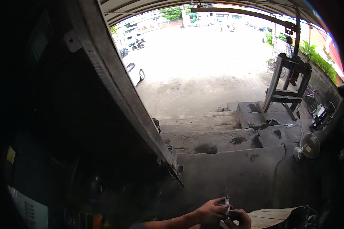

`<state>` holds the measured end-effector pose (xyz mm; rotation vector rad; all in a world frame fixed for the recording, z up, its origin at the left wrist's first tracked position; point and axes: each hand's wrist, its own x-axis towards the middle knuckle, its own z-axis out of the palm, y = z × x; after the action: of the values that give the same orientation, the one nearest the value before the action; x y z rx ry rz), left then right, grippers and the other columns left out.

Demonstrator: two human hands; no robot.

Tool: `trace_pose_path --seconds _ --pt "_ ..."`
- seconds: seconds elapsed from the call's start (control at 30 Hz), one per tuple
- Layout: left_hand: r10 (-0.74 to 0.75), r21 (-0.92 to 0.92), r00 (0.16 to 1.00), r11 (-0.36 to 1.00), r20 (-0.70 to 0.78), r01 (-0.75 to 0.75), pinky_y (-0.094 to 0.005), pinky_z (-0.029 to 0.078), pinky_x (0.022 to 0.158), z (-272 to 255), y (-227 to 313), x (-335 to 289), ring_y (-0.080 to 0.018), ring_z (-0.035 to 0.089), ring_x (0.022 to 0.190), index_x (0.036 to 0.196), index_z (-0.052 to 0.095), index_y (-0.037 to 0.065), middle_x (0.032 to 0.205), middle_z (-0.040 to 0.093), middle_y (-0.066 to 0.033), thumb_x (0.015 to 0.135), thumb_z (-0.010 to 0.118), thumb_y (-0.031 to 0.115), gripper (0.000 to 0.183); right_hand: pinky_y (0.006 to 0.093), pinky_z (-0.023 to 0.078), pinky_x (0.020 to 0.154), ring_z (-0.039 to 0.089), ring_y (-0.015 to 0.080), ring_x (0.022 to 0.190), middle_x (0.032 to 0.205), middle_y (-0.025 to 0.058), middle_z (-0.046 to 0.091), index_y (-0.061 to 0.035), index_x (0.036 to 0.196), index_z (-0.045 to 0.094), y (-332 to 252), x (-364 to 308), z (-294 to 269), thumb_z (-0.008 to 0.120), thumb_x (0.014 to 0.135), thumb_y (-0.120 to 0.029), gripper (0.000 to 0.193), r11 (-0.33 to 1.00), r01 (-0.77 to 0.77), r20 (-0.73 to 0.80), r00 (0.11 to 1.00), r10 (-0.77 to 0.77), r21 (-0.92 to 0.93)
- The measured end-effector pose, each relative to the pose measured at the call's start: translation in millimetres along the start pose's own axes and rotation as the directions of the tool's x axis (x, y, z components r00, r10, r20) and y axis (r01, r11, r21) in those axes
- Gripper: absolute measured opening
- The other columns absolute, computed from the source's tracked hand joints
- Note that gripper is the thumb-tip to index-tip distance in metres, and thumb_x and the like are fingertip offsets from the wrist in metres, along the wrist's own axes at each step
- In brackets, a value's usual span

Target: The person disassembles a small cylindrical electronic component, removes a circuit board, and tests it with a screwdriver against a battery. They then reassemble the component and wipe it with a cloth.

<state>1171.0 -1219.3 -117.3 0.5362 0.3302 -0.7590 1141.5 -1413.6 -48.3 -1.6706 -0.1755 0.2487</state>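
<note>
Near the bottom edge, my left hand (211,212) closes its thumb and fingers round a small whitish tube-like object (227,208). A thin, needle-like rod points up from the object's top end. Beside it on the right, my right hand (240,218) curls its fingers against the object's lower end, partly cut off by the picture's edge. The exact kind of object is too small to tell.
Pale wooden boards (269,217) lie right of my hands. A small fan (309,146) stands on the concrete floor, its cord trailing. Beyond are concrete steps (202,125) and a metal press frame (284,89). A thick metal post (118,84) slants along the left.
</note>
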Motion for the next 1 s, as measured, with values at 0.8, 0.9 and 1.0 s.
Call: trace_pose_path --seconds 0.8,0.9,1.0 --pt "0.355 0.102 -0.155 -0.163 -0.922 -0.981 -0.0462 0.064 0.082 -118 -161 -188 -0.0309 0.070 0.101 0.140 0.044 0.008 0.117 0.064 -0.0149 0.096 0.064 0.007 0.049 0.0274 0.053 0.073 0.069 0.0138 0.080 0.088 0.0069 0.070 0.0003 0.105 0.071 12 206 316 0.081 0.080 -0.009 0.028 0.929 0.361 0.966 -0.257 0.018 0.079" --pt "0.240 0.281 -0.384 -0.373 -0.892 -0.884 -0.0454 0.064 0.081 -101 -177 -213 -0.0269 0.070 0.098 0.136 0.046 0.008 0.116 0.065 -0.0152 0.097 0.061 0.006 0.041 0.0283 0.053 0.077 0.067 0.0142 0.086 0.090 0.0078 0.069 0.0030 0.110 0.068 -25 154 372 0.078 0.082 -0.003 0.030 0.947 0.245 0.870 -0.489 -0.065 0.208" --pt "0.115 0.376 -0.495 -0.511 -0.861 -0.773 -0.0459 0.065 0.082 -98 -185 -244 -0.0297 0.069 0.099 0.136 0.047 0.007 0.116 0.064 -0.0158 0.099 0.059 0.007 0.039 0.0273 0.052 0.076 0.065 0.0143 0.086 0.089 0.0085 0.067 0.0051 0.109 0.067 -62 79 420 0.072 0.085 0.002 0.025 0.989 -0.091 0.807 -0.572 -0.146 0.114"
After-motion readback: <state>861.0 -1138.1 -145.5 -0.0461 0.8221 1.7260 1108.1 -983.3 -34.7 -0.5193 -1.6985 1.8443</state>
